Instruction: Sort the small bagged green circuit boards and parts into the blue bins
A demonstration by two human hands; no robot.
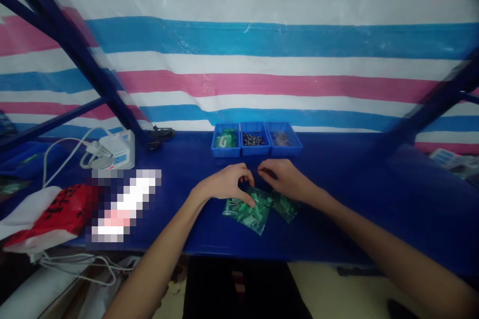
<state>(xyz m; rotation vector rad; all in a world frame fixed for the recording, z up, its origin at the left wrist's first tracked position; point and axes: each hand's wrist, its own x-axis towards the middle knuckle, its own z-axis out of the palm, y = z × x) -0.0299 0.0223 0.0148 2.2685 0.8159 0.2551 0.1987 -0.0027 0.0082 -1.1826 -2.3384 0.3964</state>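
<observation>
Clear plastic bags with green parts and metal screw-like pieces lie on the blue table; the nearer bag [254,219] is below my left hand [226,182]. That hand is curved with thumb and fingers apart, its thumb tip resting at the bag's upper part. A second bag [286,209] lies partly under my right hand [288,177]. The right thumb and forefinger come together in a pinch, close to the left fingertips; anything between them is too small to make out. Behind the hands stands a row of three blue bins, the middle bin [256,152] holding small dark metal parts.
The left bin [226,152] contains green bagged parts; the right bin [286,150] has small pieces in clear plastic. At left are a white power strip [127,152] with cables and a red-and-white bag [63,214]. Blue frame bars [93,77] rise at both sides before a striped sheet.
</observation>
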